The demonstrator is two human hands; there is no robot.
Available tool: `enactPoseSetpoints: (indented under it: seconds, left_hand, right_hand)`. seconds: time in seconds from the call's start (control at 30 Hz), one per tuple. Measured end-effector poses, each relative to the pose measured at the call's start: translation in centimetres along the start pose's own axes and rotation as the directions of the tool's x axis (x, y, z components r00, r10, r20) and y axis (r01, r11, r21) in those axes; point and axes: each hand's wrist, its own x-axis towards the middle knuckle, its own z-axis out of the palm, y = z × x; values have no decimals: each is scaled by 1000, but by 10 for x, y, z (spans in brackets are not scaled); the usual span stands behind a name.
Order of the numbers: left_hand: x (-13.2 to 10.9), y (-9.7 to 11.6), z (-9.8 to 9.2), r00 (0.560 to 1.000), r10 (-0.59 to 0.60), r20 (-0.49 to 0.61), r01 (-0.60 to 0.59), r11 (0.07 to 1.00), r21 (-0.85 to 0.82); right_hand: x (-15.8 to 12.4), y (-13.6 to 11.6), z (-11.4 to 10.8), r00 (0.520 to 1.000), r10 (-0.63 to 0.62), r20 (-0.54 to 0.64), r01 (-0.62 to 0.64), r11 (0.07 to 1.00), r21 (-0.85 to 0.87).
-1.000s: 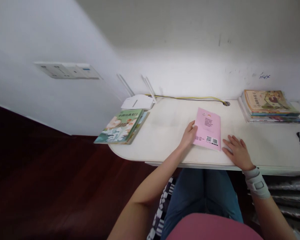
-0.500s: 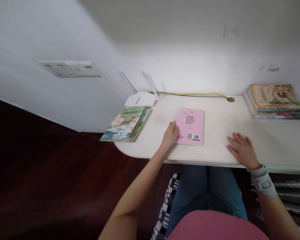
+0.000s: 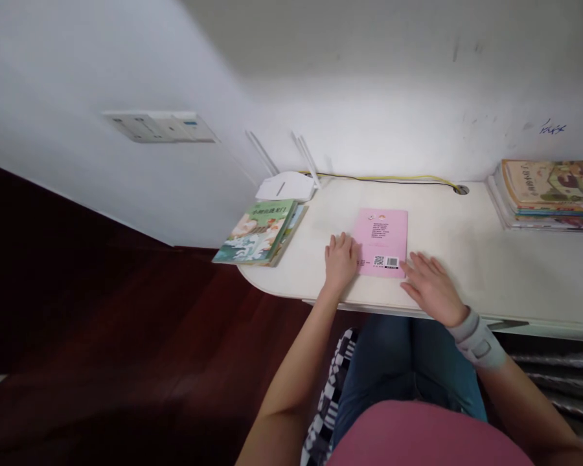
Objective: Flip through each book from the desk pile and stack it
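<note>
Pink booklet (image 3: 383,234), back cover up, lies flat on the white desk (image 3: 447,236), between the two hands and near the front edge. We find the left hand (image 3: 341,264) at its left edge, fingers slightly bent, thumb side over the margin; the grip is loose, with nothing clasped. The right hand (image 3: 432,288), fitted with a grey wrist brace (image 3: 479,341), is unclenched, its fingertips at the lower right corner beside the barcode (image 3: 392,261); at this angle we cannot tell whether they press the cover or rest just beside it. We judge three faults possible. Uneven pressure from the two hands could turn the booklet askew, since its cover looks smooth. A fingertip driven inward against the thin corner could crease it. A wide sweep of the left hand could knock the green picture book (image 3: 258,230), whose lower left corner overhangs the curved desk end, to the floor (image 3: 214,336), or shove it against the white router (image 3: 287,186) just behind.
</note>
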Motion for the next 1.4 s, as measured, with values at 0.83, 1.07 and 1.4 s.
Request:
enactPoseSetpoints:
  seconds: [0.83, 1.07, 1.4]
  left_hand:
    - [-8, 7, -15, 995, 10, -96, -75, 704, -706]
    - [-13, 72, -19, 855, 513, -72, -443, 651, -617]
    - [-31, 126, 26, 744, 654, 137, -647, 756, -99]
  right_hand:
    - [14, -8, 28, 999, 35, 38, -37, 998, 47]
    - [14, -5, 28, 1000, 13, 21, -16, 989, 150]
    - [-54, 55, -1, 964, 264, 33, -262, 964, -53]
